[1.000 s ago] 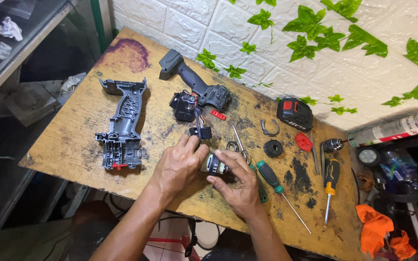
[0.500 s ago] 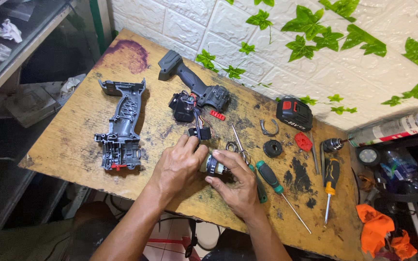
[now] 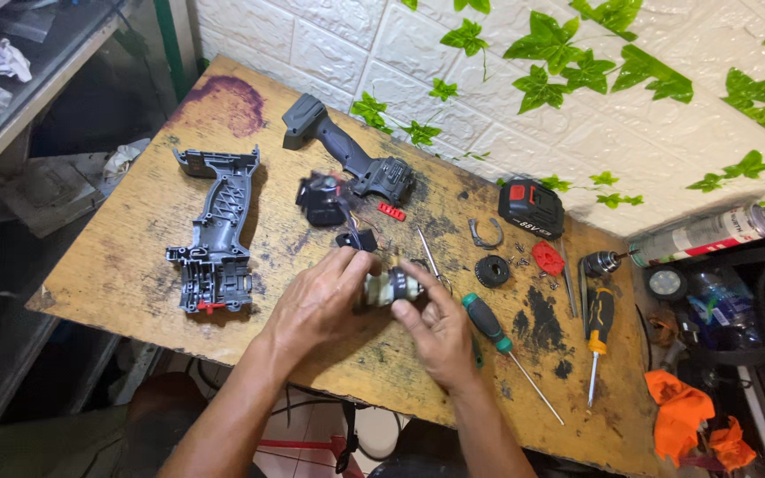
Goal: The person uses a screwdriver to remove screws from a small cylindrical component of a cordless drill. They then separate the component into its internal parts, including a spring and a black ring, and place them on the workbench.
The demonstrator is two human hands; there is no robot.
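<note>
My left hand (image 3: 316, 305) and my right hand (image 3: 440, 327) hold a small cylindrical motor part (image 3: 391, 288) between their fingers, just above the worn wooden table (image 3: 117, 265). Wires run from it up to a black switch block (image 3: 322, 199). A grey drill housing half (image 3: 216, 235) lies open side up to the left. The other housing half (image 3: 347, 159) lies behind the hands. A green-handled screwdriver (image 3: 498, 336) rests right beside my right hand.
To the right lie a black and red battery pack (image 3: 531, 208), a black gear ring (image 3: 491, 271), a red disc (image 3: 548, 258), a drill chuck (image 3: 602, 262), an orange-and-black screwdriver (image 3: 598, 332), a spray can (image 3: 710, 232) and orange cloth (image 3: 679, 416). A shelf (image 3: 11, 97) stands left.
The motor part has been turned and lifted slightly between both hands. The parts on the table have not moved.
</note>
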